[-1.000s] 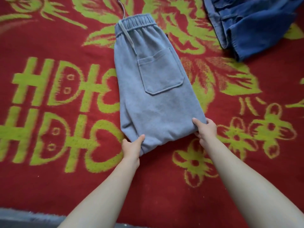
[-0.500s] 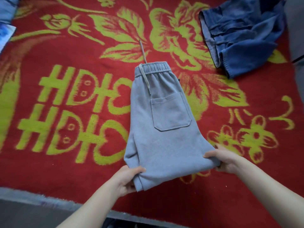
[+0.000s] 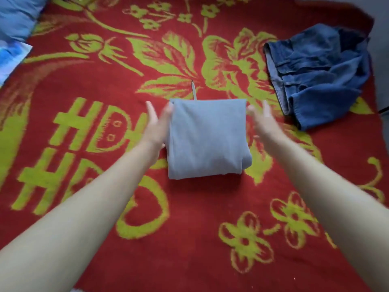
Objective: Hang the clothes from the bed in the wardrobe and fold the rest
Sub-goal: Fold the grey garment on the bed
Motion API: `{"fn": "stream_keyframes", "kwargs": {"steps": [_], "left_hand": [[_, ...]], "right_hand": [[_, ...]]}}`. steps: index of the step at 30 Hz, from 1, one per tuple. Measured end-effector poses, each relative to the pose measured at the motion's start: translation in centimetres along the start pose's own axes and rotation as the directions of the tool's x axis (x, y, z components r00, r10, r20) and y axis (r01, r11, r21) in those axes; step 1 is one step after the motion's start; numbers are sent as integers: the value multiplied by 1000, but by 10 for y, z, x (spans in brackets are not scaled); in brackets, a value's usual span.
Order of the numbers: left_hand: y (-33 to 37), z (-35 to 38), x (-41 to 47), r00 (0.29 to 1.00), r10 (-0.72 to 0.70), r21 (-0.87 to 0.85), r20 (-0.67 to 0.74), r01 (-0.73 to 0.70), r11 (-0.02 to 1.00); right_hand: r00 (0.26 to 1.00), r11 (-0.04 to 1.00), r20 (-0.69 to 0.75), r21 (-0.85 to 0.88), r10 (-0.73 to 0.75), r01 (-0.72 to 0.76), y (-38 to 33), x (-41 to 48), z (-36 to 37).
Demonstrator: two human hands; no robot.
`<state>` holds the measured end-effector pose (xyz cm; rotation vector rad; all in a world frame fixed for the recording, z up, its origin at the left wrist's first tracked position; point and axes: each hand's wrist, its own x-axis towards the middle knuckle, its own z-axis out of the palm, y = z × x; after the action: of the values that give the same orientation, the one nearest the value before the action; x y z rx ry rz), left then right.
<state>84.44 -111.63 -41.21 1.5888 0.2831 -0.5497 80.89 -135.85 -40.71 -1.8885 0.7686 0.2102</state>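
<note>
Fingers straight, gripping nothing: left hand against the folded pants, right hand just beside them — jeans lie beyond it

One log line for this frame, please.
step: fold | grey pants: folded square on blanket | left hand: open, at left edge | right hand: open, by right edge | jeans: crumpled, far right

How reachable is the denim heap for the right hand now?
Likely yes: the right hand, open and holding nothing, is beside the folded grey garment; only bare blanket separates it from the denim heap.
</note>
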Motion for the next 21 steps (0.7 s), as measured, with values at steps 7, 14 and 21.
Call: {"fn": "stream_keyframes", "kwargs": {"steps": [7,14,21], "left_hand": [[-140,25,17,812,124,817,571,-547,-182],[-176,43,57,897,59,892,439,-427,-149],[-185,39,75,844,158,856,512,-487,-172]], "right_hand": [[810,-86,533,-844,-245,530,124,-2,50],[657,-116,478,-849,-583,516,149,40,64],[605,16,511,-756,-611,654,161,63,60]]}}
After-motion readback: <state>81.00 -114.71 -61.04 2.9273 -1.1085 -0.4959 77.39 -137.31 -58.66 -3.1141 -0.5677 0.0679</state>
